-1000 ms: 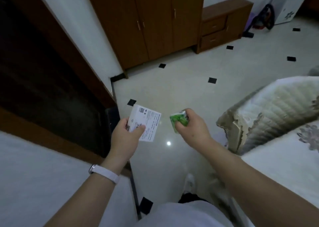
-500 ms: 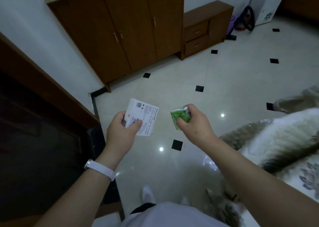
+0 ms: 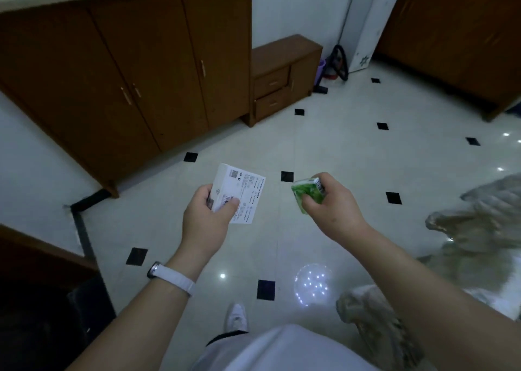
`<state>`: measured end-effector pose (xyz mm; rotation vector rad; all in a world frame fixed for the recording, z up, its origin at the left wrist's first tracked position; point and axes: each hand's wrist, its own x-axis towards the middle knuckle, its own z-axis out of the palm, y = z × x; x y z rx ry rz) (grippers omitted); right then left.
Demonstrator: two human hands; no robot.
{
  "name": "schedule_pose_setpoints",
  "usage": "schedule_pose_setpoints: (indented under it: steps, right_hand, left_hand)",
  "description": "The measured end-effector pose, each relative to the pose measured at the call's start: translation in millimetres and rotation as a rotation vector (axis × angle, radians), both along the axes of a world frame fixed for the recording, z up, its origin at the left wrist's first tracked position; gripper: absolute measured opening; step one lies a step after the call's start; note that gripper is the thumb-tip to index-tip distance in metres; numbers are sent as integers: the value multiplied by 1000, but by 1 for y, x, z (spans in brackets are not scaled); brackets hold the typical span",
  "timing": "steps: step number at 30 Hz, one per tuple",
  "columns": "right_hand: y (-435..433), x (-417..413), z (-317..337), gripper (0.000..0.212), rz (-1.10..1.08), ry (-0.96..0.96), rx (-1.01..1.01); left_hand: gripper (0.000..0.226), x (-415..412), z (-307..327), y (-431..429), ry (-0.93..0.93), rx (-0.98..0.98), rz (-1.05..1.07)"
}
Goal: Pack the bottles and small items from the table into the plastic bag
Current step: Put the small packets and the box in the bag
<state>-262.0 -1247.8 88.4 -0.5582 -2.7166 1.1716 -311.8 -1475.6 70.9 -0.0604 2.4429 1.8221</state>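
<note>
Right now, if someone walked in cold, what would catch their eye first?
A white printed box held in the left hand and a green packet gripped in the right hand, both mid-frame above the pale tiled floor. Behind them, brown cabinets line the wall at upper left.

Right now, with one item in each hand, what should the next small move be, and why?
Probably turn to look for the plastic bag, with both items in hand. The left hand grips a white box and the right hand grips a green packet, so both hands are full, and neither the bag nor the table is in view.
</note>
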Motion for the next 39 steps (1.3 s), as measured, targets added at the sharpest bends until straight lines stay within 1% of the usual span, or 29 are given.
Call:
schedule_pose_setpoints:
  steps: [5, 9, 10, 12, 18, 23, 26, 30, 34, 39]
  right_hand:
    - [27, -36, 10, 13, -181, 3, 45]
    - [66, -34, 4, 16, -265, -88, 220]
    - [77, -34, 1, 16, -300, -101, 237]
    - [102, -36, -6, 15, -372, -103, 209]
    - [186, -59, -35, 15, -529, -69, 78]
    - [278, -87, -40, 15, -608, -21, -5]
    - [339, -89, -30, 15, -675, 27, -27]
    - [413, -73, -12, 17, -814, 86, 6]
    - [445, -47, -3, 17, -926, 101, -9]
    - [474, -16, -7, 17, -1094, 51, 3]
  left_hand:
    - [18, -88, -2, 44, -11, 17, -184]
    - [21, -125, -6, 103, -25, 38, -332]
    - [20, -132, -8, 120, -27, 32, -374]
    - [19, -145, -13, 156, -24, 3, -449]
    - [21, -179, -22, 261, -41, -27, -588]
    - [18, -212, -9, 361, 5, -123, -646]
    - [17, -223, 5, 428, 36, -158, -715]
    - [19, -219, 18, 519, 85, -148, -841]
    - [19, -205, 21, 581, 96, -143, -994]
    - [17, -187, 15, 660, 129, -130, -1193]
